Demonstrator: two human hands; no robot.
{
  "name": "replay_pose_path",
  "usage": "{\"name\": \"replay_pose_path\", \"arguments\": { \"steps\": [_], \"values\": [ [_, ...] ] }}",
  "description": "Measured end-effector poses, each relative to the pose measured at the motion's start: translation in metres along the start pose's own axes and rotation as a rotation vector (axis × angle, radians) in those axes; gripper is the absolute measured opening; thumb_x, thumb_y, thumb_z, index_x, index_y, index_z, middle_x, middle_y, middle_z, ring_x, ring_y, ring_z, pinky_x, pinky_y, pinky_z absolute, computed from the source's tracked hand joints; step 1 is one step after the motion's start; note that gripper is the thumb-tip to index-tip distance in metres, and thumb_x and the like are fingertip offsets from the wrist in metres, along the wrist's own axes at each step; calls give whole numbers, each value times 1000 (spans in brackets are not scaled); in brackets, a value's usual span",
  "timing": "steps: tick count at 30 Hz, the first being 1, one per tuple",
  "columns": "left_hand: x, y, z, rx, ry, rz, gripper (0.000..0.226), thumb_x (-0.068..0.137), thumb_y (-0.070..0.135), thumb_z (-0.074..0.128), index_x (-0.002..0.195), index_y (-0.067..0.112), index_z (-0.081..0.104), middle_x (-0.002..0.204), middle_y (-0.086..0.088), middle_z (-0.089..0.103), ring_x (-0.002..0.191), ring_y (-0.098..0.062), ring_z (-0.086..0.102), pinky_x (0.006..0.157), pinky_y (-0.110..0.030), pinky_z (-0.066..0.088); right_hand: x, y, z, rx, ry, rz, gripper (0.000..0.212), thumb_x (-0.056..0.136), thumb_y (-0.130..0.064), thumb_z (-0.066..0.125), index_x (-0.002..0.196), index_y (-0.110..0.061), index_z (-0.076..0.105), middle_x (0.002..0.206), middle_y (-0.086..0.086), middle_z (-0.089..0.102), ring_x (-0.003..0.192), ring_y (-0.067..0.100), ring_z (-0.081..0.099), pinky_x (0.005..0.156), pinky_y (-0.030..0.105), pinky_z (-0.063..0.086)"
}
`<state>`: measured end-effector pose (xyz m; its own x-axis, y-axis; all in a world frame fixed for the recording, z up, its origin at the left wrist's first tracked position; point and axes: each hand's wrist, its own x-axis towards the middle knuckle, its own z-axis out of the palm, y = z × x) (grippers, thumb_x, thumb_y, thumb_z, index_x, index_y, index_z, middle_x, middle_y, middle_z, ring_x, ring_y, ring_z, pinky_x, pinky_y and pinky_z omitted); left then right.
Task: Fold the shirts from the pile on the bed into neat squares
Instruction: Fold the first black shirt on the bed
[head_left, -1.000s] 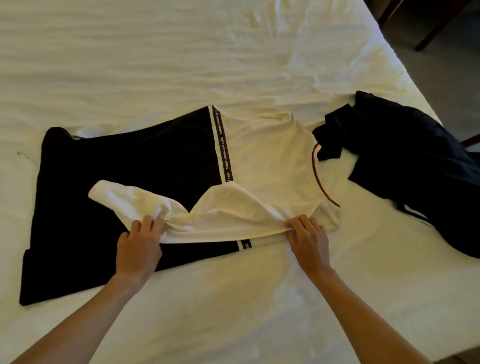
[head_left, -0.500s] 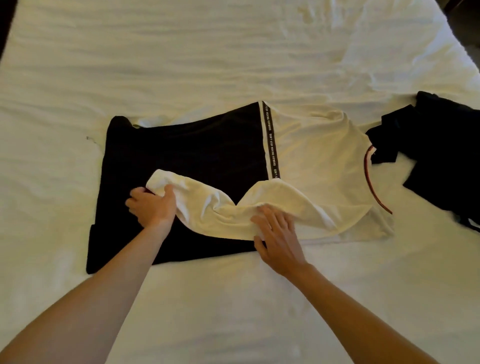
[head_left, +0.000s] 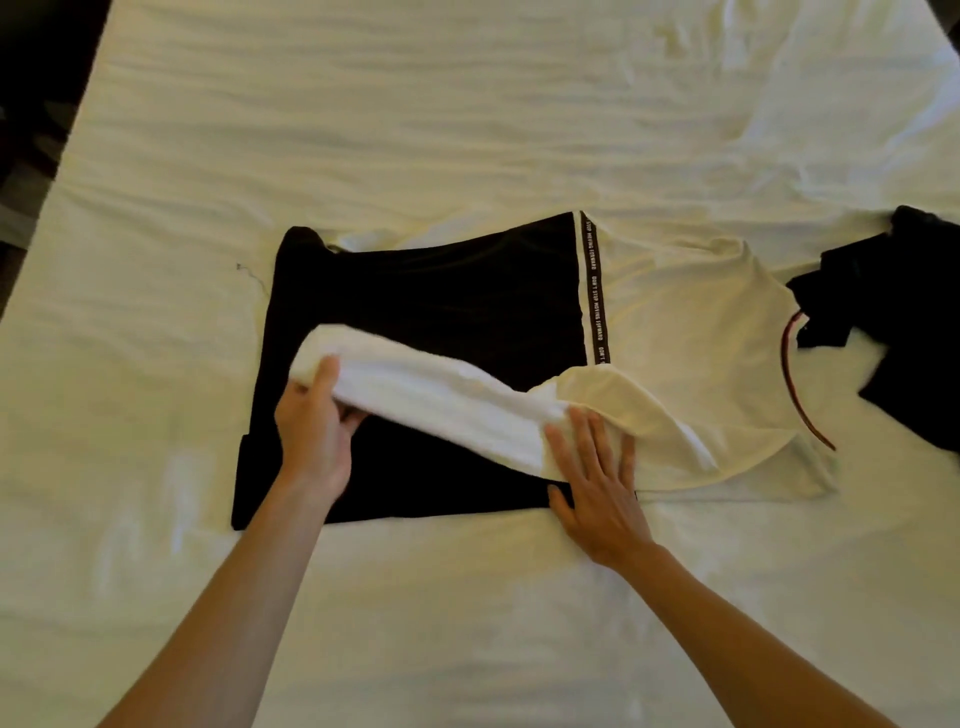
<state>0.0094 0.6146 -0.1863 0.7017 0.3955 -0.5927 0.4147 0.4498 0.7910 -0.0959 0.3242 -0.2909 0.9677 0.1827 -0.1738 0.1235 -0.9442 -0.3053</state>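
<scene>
Head view. The bed (head_left: 467, 130), covered in a rumpled white sheet, fills the frame. A two-tone shirt (head_left: 441, 301) lies flat across its middle, black body to the left, white chest and neckline to the right, with a lettered stripe (head_left: 595, 291) running between the halves. A pile of dark garments (head_left: 904, 322) sits at the right edge, just beside the shirt's neckline.

The white sleeve (head_left: 431, 395) is drawn diagonally over the black body. The left hand (head_left: 314, 431) holds the sleeve's cuff end, thumb on top and fingers curled beneath. The right hand (head_left: 597, 478) lies flat with straight fingers, pressing the sleeve near the shoulder; its grip holds nothing.

Assessment: the fabric is light, soft and limp, and will sag or wrinkle wherever unsupported. It appears to hold a crease only when pressed. Best taken at hems, cuff and shoulder seam, with one hand pinning the fold line. The sleeve fold is in progress; the body folds are not yet done.
</scene>
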Motion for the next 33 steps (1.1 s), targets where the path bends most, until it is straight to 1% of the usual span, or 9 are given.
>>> {"name": "replay_pose_path", "arguments": {
  "steps": [6,9,14,18,21,23,26,30,33],
  "values": [
    [-5,-54,-66,116,213,-260,45,89,16,71,131,11,54,125,-10,64,114,-25,62,75,-35,53,0,0,6,52,188,22,62,89,-34,48,148,-21,40,160,9,27,150,29,21,118,65,8],
    [0,-42,-62,98,150,-288,51,85,14,75,132,11,56,120,-8,65,113,-24,62,75,-35,54,1,1,3,83,378,23,30,89,-16,50,116,-16,63,122,8,58,116,36,55,106,60,34],
    [1,-24,-73,73,15,-107,24,94,8,63,117,11,66,111,-3,69,109,-20,64,84,-36,54,-4,-4,-16,238,446,-40,16,88,-10,48,87,-12,63,85,-2,55,76,21,54,71,34,40],
    [2,-33,-78,412,189,-171,11,89,21,72,96,15,66,95,0,61,98,-23,58,84,-40,47,-6,0,-22,199,157,-152,24,81,-30,57,103,-22,63,95,-10,55,85,16,57,78,28,35],
    [9,-30,-66,562,202,-67,40,86,40,74,68,13,50,70,1,44,67,-16,43,70,-37,37,14,2,-36,226,177,-130,32,83,-33,57,109,-17,65,104,-3,58,92,17,57,80,27,40],
    [9,-33,-58,651,222,22,35,92,34,68,73,9,52,71,0,46,65,-16,42,67,-34,35,35,-2,-43,208,231,-84,30,89,-27,52,112,-14,65,111,3,59,94,21,57,76,32,47],
    [6,-37,-53,758,214,177,29,98,22,54,76,2,53,72,-8,49,72,-28,47,60,-36,36,63,-7,-47,103,71,24,36,95,-27,53,130,-20,57,139,3,47,117,27,49,86,39,42],
    [8,-27,-62,788,139,438,35,103,27,51,121,-2,62,113,-15,67,109,-28,59,89,-34,45,67,-10,-35,-20,-41,125,48,99,-37,46,146,-30,38,158,1,26,134,31,35,104,50,33],
    [18,-28,-75,830,112,467,34,102,29,53,111,-1,64,88,-18,63,89,-35,59,69,-32,42,49,-14,-14,-76,-89,185,60,100,-48,26,157,-32,13,166,3,-1,151,32,7,116,63,8]
  ]
}}
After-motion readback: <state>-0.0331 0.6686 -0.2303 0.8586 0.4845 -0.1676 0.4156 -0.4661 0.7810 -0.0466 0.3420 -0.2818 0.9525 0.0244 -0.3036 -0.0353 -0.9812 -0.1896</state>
